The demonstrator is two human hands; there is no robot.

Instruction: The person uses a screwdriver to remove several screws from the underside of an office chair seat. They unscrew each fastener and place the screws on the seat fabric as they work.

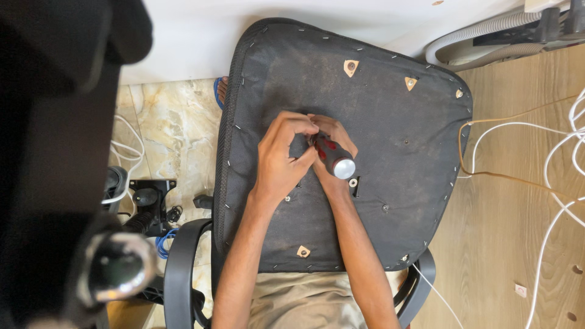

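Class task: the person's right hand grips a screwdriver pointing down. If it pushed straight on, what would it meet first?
Most likely the black fabric underside of the upturned chair seat beneath the right hand; the tip is hidden.

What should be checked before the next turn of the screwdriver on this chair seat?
1. Right hand grips screwdriver: ok.
2. Left hand steadies at the tip: ok.
3. Tip seated in a screw: cannot tell, fingers hide it.
4. Seat lies underside up across the lap: ok.
5. White cables lie apart from the seat: ok.
6. Other screws tight: cannot tell.
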